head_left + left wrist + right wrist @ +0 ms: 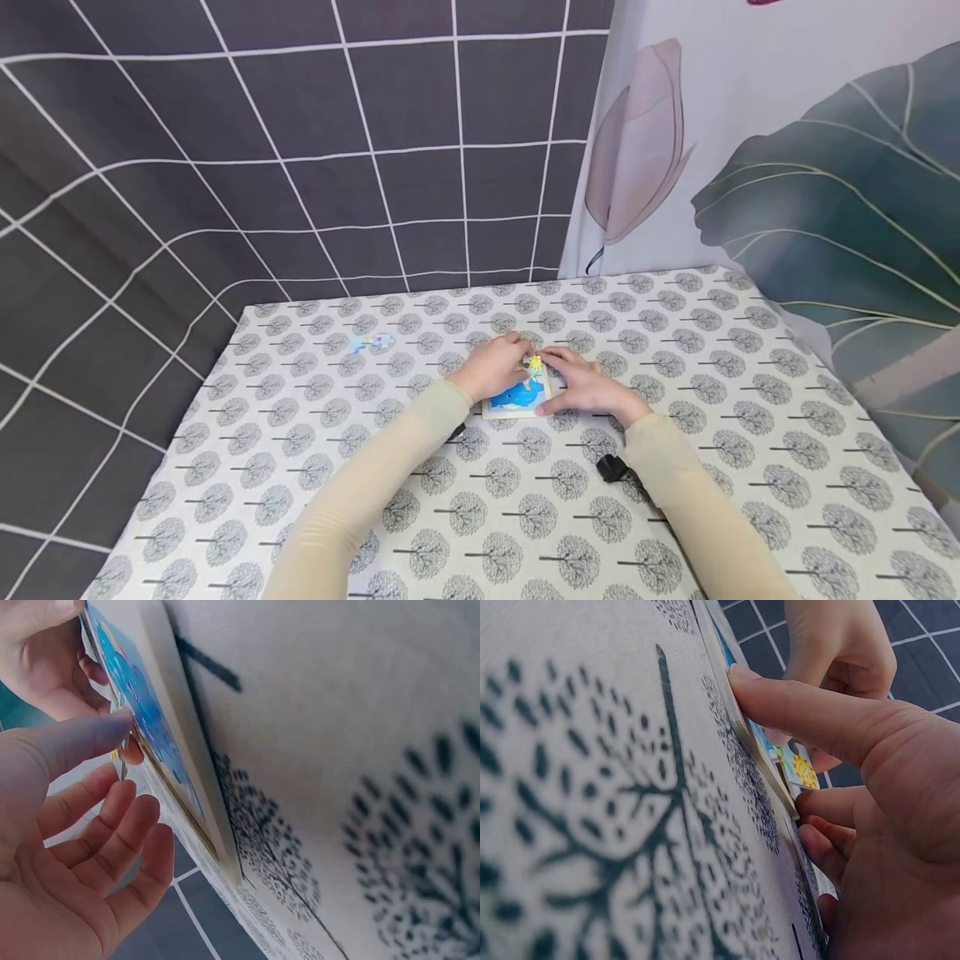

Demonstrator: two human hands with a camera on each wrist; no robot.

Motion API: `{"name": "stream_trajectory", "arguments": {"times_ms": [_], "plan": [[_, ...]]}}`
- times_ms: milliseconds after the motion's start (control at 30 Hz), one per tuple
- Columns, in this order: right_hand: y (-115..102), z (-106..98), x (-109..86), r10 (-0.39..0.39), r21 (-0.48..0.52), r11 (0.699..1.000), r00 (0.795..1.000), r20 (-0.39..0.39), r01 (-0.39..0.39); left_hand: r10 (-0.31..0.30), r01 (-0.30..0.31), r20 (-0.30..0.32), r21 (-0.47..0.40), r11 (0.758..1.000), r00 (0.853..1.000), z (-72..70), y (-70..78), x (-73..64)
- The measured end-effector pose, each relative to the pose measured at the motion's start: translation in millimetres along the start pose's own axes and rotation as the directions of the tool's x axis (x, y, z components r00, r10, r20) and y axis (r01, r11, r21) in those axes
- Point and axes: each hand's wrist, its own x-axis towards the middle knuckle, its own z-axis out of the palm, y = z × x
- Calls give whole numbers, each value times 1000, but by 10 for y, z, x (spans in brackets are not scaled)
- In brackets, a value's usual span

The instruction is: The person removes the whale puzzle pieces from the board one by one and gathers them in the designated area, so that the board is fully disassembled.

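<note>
Toward ten o'clock of the puzzle tray (513, 414), loose pieces (372, 341) in pale blue and white lie on the cloth-covered bench (652, 317) — their pictures too small to make out. The left hand (491, 368) pinches a thin sun piece (535, 362) at the tray's one o'clock, hiding its eleven o'clock corner. The tray is flat, square-edged, pale-rimmed, whale-printed. At three o'clock, the right hand (588, 385) grips its rim, thumb near, fingers far.
</note>
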Motion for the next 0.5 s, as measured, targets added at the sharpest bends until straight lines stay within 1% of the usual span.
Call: {"name": "stream_trajectory", "arguments": {"times_ms": [133, 300, 500], "plan": [[13, 14, -6, 9, -9, 1000, 1000, 12, -9, 5, -5, 4, 4, 1000, 1000, 26, -20, 3], [15, 19, 7, -6, -28, 1000, 1000, -2, 6, 8, -7, -21, 29, 1000, 1000, 63, -61, 0], [-12, -10, 14, 7, -17, 1000, 1000, 2, -7, 26, -25, -22, 51, 998, 999, 12, -28, -6]]}}
